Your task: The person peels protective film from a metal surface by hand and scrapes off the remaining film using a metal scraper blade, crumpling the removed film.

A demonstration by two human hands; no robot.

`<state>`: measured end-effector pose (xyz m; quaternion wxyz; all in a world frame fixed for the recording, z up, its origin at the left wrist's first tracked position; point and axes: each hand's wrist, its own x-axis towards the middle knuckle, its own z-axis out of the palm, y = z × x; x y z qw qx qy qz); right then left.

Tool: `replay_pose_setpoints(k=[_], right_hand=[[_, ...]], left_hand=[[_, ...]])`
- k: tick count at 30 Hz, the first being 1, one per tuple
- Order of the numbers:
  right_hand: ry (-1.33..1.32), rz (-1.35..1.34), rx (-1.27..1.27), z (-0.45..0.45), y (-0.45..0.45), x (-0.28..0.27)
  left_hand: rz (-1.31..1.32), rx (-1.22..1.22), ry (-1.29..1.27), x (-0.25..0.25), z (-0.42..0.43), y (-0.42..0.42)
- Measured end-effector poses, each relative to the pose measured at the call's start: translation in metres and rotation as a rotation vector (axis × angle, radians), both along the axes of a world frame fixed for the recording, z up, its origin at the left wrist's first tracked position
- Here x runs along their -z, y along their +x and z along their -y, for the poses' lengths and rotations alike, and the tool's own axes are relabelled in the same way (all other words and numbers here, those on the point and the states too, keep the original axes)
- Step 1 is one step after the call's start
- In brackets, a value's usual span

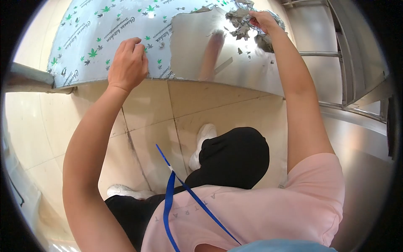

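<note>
The printed film [92, 31] lies on the left of the shiny tabletop [191, 46]. Its torn side runs from near to far, just right of our left hand [128, 63], the nearer one. That hand is on the film, fingers bent; we can't tell if they pinch any. At the far right, our right hand [263, 22] pinches crumpled scraps [241, 24].

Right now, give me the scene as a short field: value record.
left hand: curled over the leaf-printed protective film
right hand: fingers at crumpled, torn film scraps; firmness of grip unclear
metal panel: film-covered at left, bare in the middle
right side: metal frame
floor: cream tiles
worn: pink shirt, blue lanyard, black trousers
</note>
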<state>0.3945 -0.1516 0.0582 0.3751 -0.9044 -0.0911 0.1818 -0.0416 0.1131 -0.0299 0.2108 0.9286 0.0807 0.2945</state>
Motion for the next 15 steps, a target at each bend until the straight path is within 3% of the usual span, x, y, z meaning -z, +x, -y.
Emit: replay_pose_setpoints(k=[6,9,15], right_hand=[[0.120,-0.076,-0.164,-0.006,-0.041,-0.022],[0.160,-0.213,0.020,-0.019,-0.048,-0.033],[0.207,-0.078,-0.137,-0.003,-0.017,-0.011]], left_hand=[[0.010,0.013,-0.008,0.000,-0.001,-0.001],[0.002,0.007,-0.007,-0.001,0.000,-0.001],[-0.013,-0.004,-0.006,-0.003,0.000,-0.002]])
